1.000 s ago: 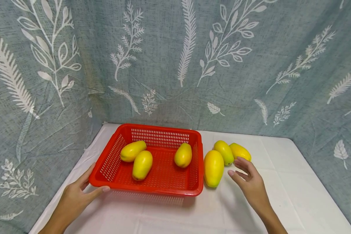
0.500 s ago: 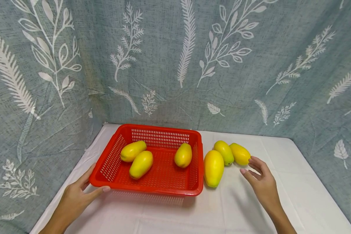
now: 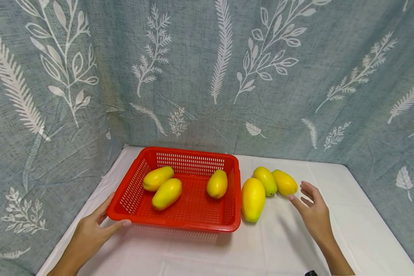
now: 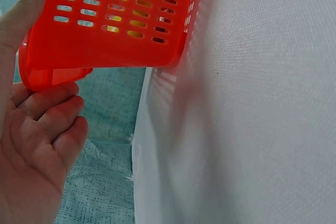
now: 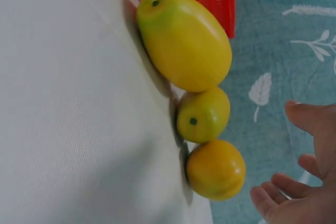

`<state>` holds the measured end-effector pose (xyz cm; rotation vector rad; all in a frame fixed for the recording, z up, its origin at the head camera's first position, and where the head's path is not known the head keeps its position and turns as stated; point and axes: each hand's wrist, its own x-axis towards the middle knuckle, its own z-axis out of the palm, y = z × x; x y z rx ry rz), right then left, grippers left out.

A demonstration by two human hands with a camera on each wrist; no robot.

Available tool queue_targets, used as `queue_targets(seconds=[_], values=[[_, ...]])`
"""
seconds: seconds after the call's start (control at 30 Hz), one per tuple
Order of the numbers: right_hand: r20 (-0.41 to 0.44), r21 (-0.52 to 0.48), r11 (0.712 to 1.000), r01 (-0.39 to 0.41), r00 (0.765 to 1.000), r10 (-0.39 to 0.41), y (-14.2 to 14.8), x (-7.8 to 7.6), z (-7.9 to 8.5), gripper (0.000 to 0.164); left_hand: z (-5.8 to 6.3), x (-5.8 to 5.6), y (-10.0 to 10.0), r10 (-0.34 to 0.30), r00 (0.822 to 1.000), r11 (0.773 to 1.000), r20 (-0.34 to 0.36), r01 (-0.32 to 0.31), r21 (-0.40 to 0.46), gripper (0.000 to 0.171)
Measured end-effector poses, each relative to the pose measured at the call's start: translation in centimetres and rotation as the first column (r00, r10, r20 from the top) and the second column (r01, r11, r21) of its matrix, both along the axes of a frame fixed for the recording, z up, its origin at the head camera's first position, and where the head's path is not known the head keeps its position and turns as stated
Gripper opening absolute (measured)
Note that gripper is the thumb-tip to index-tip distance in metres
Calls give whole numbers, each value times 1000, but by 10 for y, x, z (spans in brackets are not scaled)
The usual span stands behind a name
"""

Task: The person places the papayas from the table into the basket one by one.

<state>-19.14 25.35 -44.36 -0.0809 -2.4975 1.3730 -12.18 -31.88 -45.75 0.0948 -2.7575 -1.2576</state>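
My left hand point(image 3: 91, 234) grips the near left corner of a red plastic basket point(image 3: 172, 221), its thumb on the near side and its fingers at the rim point(image 4: 63, 74) in the left wrist view. Inside lie three yellow mangoes: two close together on the left, a far one point(image 3: 158, 178) and a nearer one point(image 3: 167, 194), and one at the right point(image 3: 217, 184). Outside, my right hand point(image 3: 314, 214) hovers with parted fingers just right of a small yellow mango point(image 3: 284, 183), holding nothing. Beside that fruit lie a greenish-yellow mango point(image 3: 265, 181) and a larger mango point(image 3: 253, 200) next to the basket.
A white cloth point(image 3: 262, 249) covers the table. A blue-green curtain point(image 3: 200, 76) with white leaf prints stands behind and at both sides. A small dark object point(image 3: 311, 273) shows at the bottom edge near the right forearm.
My right hand has moved to the right, from in front of the small mango to its right side. The nearer left mango in the basket has turned slightly. My left hand keeps its grip.
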Motion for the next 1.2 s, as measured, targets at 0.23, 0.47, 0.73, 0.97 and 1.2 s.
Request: queue_targets(seconds=[0.23,0.47,0.73,0.97,1.2], values=[[30,15,1000,15,999,-16,4,-7,-4,77,0,0,0,-2,1000,1000,-15,2,0,99],[69,39,999,18,997,-20,7,-17,-12,77,1,0,0,-1,1000,1000,2,1,5,100],[108,55,998,-11,994,5,7,-29,-17,79,1,1,1,-2,1000,1000,-9,2,7,99],[141,88,996,-12,990,0,8,-42,-20,77,2,0,1,-3,1000,1000,-22,3,17,98],[200,93,995,-29,980,10,7,-53,-20,79,-1,2,2,-8,998,999,-61,11,45,97]])
